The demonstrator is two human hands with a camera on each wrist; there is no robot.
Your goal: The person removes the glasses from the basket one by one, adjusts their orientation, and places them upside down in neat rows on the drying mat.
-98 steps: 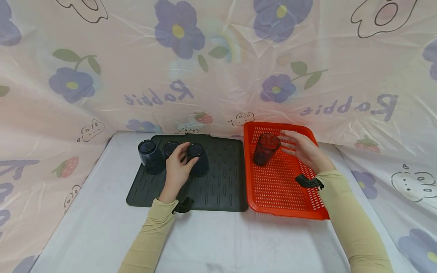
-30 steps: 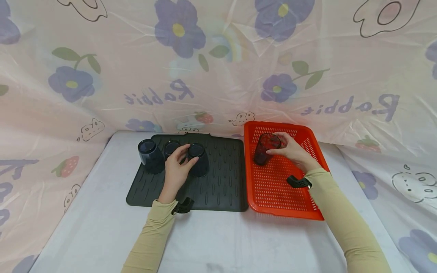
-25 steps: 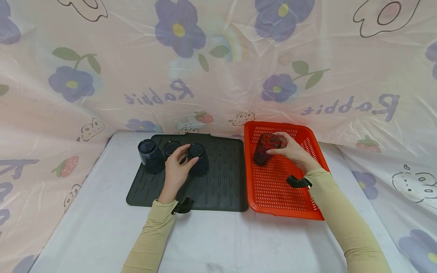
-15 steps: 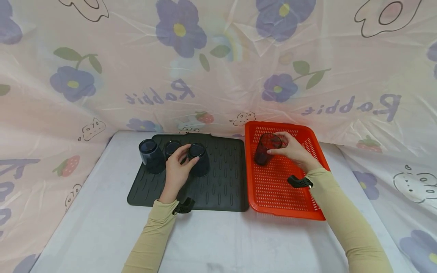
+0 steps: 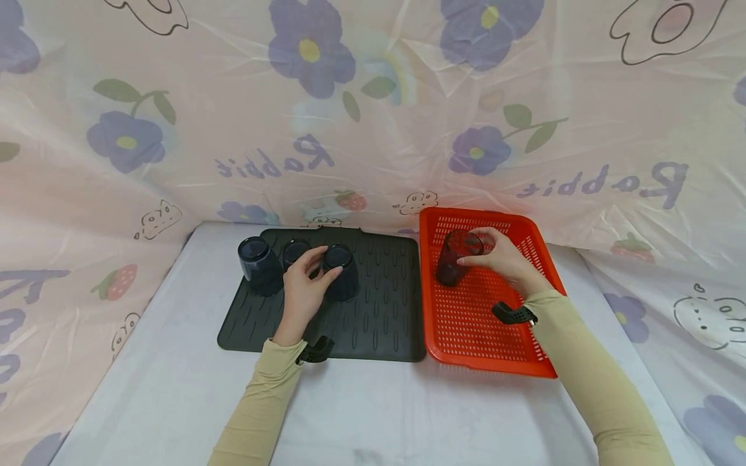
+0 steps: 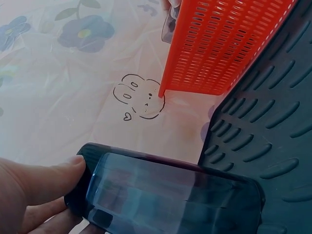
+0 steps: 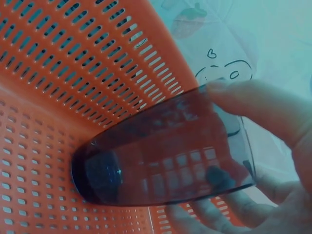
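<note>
My left hand holds a dark blue-grey drinking glass near its upturned base, thumb on one side and fingers on the other. That glass stands upside down on the black drying mat. Two similar glasses stand inverted to its left: one at the outer end, and a middle glass partly hidden behind my left hand. In the red basket, another dark see-through glass stands with its mouth up. My right hand grips it near the rim, as the right wrist view shows with the thumb.
The basket sits against the mat's right edge, its perforated walls rising around the glass. A white cloth covers the table in front. Behind and at both sides hangs a printed curtain.
My right hand, which was spread just right of the basket's glass, has moved left and taken hold of its rim. The left hand stays at its glass on the mat.
</note>
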